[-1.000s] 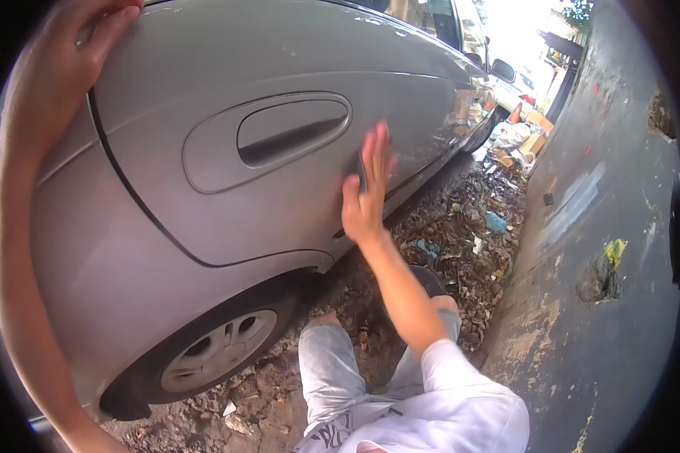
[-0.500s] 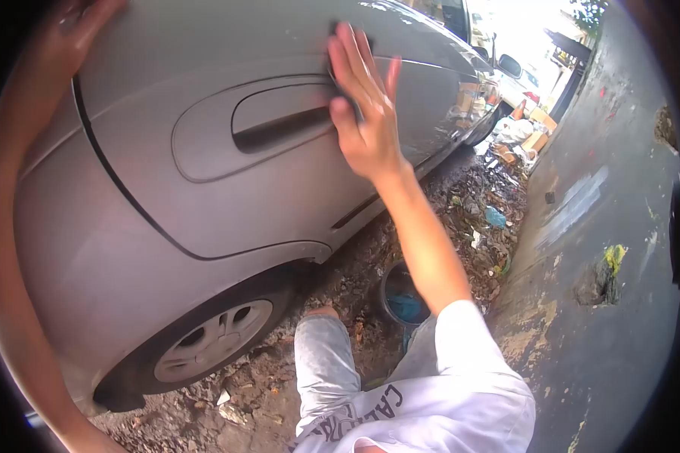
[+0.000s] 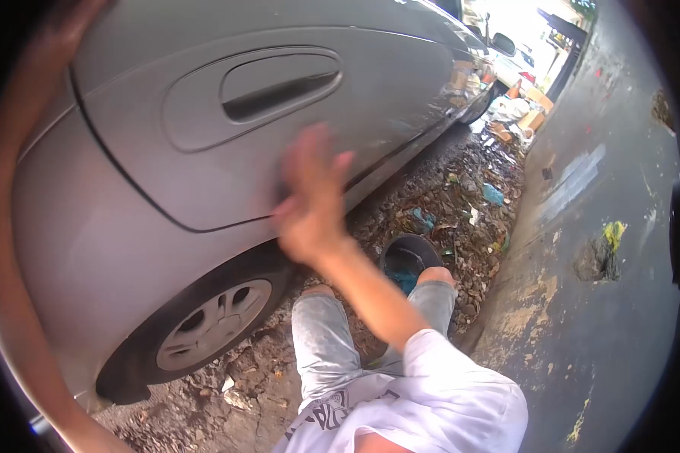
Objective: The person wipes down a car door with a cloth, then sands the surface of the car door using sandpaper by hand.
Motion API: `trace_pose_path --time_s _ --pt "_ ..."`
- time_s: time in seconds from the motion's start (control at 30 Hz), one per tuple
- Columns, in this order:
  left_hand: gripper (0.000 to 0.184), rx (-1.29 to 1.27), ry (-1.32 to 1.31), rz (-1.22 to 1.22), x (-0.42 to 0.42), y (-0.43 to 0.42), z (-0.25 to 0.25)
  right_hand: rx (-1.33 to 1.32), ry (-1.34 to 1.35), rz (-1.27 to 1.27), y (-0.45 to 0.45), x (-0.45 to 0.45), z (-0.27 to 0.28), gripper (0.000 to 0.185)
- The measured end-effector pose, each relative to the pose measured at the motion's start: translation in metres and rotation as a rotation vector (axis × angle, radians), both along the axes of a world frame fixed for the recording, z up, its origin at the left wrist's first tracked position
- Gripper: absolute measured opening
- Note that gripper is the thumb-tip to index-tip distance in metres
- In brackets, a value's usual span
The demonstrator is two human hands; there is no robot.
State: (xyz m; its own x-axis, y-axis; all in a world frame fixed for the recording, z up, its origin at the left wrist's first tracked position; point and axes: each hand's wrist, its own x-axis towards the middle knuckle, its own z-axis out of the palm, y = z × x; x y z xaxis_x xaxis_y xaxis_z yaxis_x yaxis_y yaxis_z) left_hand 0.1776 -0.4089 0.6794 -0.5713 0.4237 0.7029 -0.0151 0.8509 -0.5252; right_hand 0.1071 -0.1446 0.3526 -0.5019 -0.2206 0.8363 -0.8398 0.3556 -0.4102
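My right hand (image 3: 310, 196) is at the silver car's door panel (image 3: 385, 98), below the recessed handle (image 3: 279, 87) and above the rear wheel (image 3: 215, 325). Motion blurs its fingers; a dark thing shows between the palm and the panel, too smeared to name. At the top left, my left hand (image 3: 75, 23) rests near the car's upper bodywork, blurred and partly cut off by the frame edge, so its fingers are unclear.
A dark bucket (image 3: 408, 245) with something blue inside stands beside my knee. Leaves and litter (image 3: 468, 189) cover the ground between the car and a grey wall (image 3: 582, 226). Cardboard boxes (image 3: 531, 121) and another car (image 3: 512, 74) are farther back.
My right hand first rose over the panel beside the handle, then came down and left to below it. My left hand has shifted slightly left. The view has shifted a little.
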Motion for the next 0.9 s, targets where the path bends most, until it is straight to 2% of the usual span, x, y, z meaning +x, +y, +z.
trace_pose_path --time_s 0.03,0.07,0.1,0.13,0.2,0.27,0.33,0.37,0.43,0.53,0.6,0.63,0.67,0.8,0.87,0.9 --pt "0.036 0.019 -0.034 0.069 0.01 0.033 0.001 -0.116 -0.038 -0.098 0.024 -0.041 -0.008 0.073" --pt "0.035 0.048 -0.066 0.144 0.02 0.061 -0.002 -0.313 -0.212 -0.068 0.046 -0.078 -0.02 0.069" --pt "0.035 0.064 -0.073 0.168 0.03 0.082 -0.014 -0.329 -0.273 -0.103 0.057 -0.09 -0.016 0.07" --pt "0.024 0.057 0.046 0.01 0.038 0.102 -0.027 -0.306 -0.33 -0.137 0.049 -0.074 -0.009 0.075" --pt "0.016 0.045 0.179 -0.116 0.043 0.103 -0.036 -0.033 0.025 -0.013 0.011 -0.01 -0.029 0.076" --pt "0.016 0.046 0.19 -0.17 0.033 0.089 -0.034 0.159 0.157 0.214 -0.003 0.032 -0.085 0.07" --pt "0.016 0.099 0.226 -0.178 0.02 0.079 -0.033 0.286 0.247 0.169 0.015 0.019 -0.075 0.061" --pt "0.016 0.134 0.239 -0.181 0.02 0.075 -0.034 0.232 0.206 0.187 0.008 0.018 -0.071 0.061" --pt "0.018 0.181 0.191 -0.172 0.035 0.085 -0.033 0.362 0.389 0.206 -0.012 0.03 0.006 0.059" --pt "0.019 0.166 0.085 -0.189 0.04 0.08 -0.029 0.456 0.5 0.205 -0.026 0.037 0.06 0.058" --pt "0.019 0.161 0.059 -0.197 0.042 0.078 -0.027 0.424 0.498 0.189 0.006 0.016 0.007 0.059" --pt "0.019 0.158 0.048 -0.205 0.043 0.079 -0.025 0.36 0.39 0.133 0.021 0.007 -0.024 0.057" --pt "0.019 0.152 0.065 -0.203 0.045 0.078 -0.024 0.299 0.296 0.094 0.033 -0.009 -0.051 0.064" --pt "0.018 0.138 0.082 -0.202 0.043 0.08 -0.029 0.19 0.34 0.224 -0.016 0.026 0.021 0.066" --pt "0.018 0.133 0.1 -0.197 0.041 0.08 -0.031 0.396 0.472 0.188 -0.013 0.025 0.036 0.067" --pt "0.018 0.126 0.108 -0.194 0.042 0.079 -0.031 0.424 0.44 0.181 0.004 0.014 0.013 0.067"
